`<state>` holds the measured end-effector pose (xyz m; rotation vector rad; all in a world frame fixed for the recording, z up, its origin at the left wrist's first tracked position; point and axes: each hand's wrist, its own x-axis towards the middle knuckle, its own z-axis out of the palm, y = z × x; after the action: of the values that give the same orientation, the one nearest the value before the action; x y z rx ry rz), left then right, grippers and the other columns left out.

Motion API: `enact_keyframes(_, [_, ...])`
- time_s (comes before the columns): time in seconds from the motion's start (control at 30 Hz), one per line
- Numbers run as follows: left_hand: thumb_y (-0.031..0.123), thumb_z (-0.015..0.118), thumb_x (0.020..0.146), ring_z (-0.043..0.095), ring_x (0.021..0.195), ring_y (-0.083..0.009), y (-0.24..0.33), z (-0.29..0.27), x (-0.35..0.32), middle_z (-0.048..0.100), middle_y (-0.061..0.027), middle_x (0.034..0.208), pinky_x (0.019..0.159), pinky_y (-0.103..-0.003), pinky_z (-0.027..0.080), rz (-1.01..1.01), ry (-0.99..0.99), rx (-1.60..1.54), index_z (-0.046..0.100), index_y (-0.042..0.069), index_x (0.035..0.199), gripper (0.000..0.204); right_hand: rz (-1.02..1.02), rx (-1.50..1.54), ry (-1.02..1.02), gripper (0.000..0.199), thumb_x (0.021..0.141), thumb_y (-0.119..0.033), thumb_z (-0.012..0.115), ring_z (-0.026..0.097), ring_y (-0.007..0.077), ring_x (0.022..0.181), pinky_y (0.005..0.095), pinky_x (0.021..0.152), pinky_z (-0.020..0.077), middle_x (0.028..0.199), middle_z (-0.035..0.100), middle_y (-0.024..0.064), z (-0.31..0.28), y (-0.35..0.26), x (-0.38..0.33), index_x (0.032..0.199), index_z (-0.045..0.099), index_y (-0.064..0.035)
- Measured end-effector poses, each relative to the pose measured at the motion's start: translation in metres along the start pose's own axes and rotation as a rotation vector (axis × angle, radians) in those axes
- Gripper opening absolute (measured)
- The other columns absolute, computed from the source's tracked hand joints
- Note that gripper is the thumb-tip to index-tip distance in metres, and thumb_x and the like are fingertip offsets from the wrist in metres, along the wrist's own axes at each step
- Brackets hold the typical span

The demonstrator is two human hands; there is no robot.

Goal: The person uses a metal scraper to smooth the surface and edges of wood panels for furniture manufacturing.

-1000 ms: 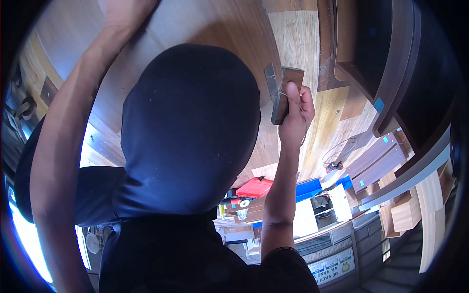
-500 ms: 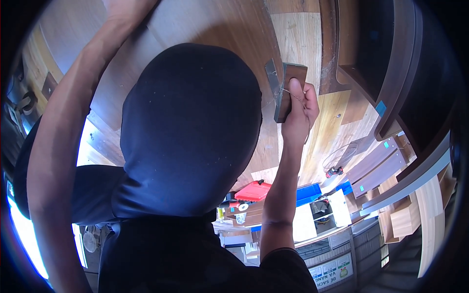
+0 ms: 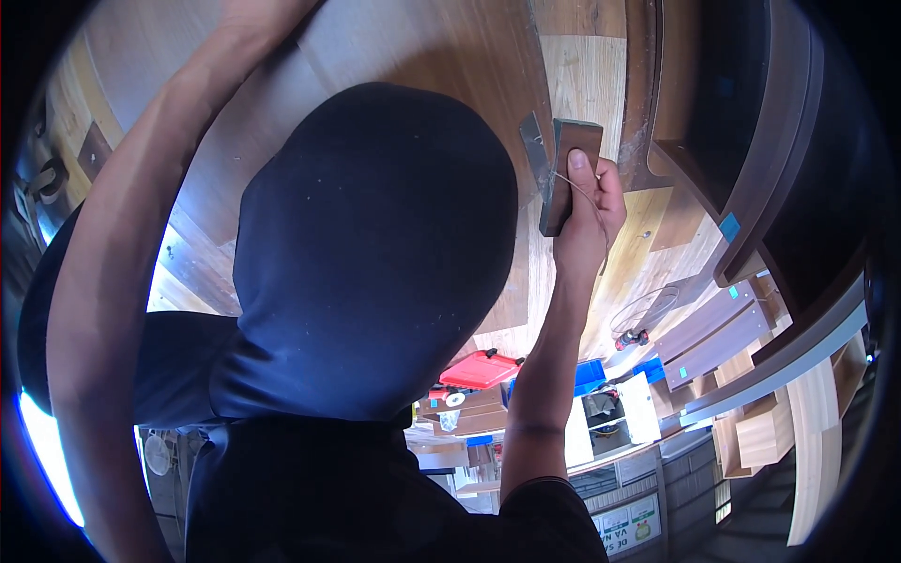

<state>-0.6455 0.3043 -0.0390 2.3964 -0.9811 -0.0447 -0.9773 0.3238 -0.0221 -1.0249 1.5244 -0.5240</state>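
My right hand [image 3: 593, 202] grips a brown rectangular block [image 3: 580, 150] with dark green edges, thumb flat on its upper face. A thin strand runs from the block across the hand. Left of the block, a small grey flat piece [image 3: 536, 143] lies near the edge of a large brown wood panel [image 3: 450, 56]. My left hand [image 3: 267, 9] reaches the top edge of the picture over this panel; its fingers are cut off. A large rounded shape in dark cloth [image 3: 375, 244] fills the middle and hides part of the panel.
Dark curved-looking boards [image 3: 779, 178] with a teal tape piece [image 3: 729, 227] stand at the right. A red-and-black power drill [image 3: 632, 340] lies on the wooden floor. Nearer are a red case [image 3: 481, 369], a blue bin [image 3: 589, 377] and pale wooden boxes [image 3: 762, 432].
The view has shifted slightly, so the panel, block and right hand sit a little farther right. The right hand keeps its grip on the block; the left stays at the top edge.
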Motion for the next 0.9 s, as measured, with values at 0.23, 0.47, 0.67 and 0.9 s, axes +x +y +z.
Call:
enact_keyframes(0.23, [0.06,0.075,0.088,0.027,0.149,-0.0521,0.0,0.0,0.0,0.025,-0.0427,0.157,0.123,-0.051,0.028,-0.003,-0.004,-0.013,0.045,0.007,0.154,0.09,0.033,-0.041,-0.015,0.022,0.102,-0.024,0.071,0.042,-0.0024,0.065,0.0162,0.058,0.0296,0.073,0.056,-0.009,0.005,-0.016,0.008,0.088,0.063,-0.009])
enact_keyframes(0.47, [0.06,0.074,0.088,0.028,0.149,-0.0519,0.0,0.0,0.002,0.026,-0.042,0.157,0.122,-0.051,0.029,-0.008,0.006,0.012,0.045,0.005,0.154,0.091,0.01,-0.024,-0.075,0.022,0.101,-0.025,0.072,0.045,-0.0017,0.067,0.0155,0.061,0.0331,0.075,0.058,-0.0086,0.004,-0.017,0.017,0.089,0.063,-0.0087])
enact_keyframes(0.67, [0.058,0.073,0.09,0.028,0.149,-0.0517,0.001,-0.001,0.004,0.026,-0.0424,0.157,0.122,-0.05,0.029,-0.021,-0.003,-0.031,0.047,0.006,0.153,0.086,0.024,-0.052,-0.115,0.02,0.101,-0.024,0.073,0.051,-0.0011,0.069,0.0146,0.064,0.0374,0.079,0.063,-0.0065,0.003,-0.022,0.026,0.093,0.065,-0.007])
enact_keyframes(0.9, [0.051,0.062,0.1,0.023,0.15,-0.0548,-0.011,0.006,0.005,0.023,-0.0439,0.158,0.124,-0.052,0.024,0.004,0.022,0.017,0.047,0.009,0.154,0.07,0.0,-0.146,-0.14,0.022,0.1,-0.026,0.074,0.049,-0.001,0.067,0.0151,0.062,0.0367,0.077,0.062,-0.0066,0.007,-0.029,0.033,0.094,0.068,-0.0064])
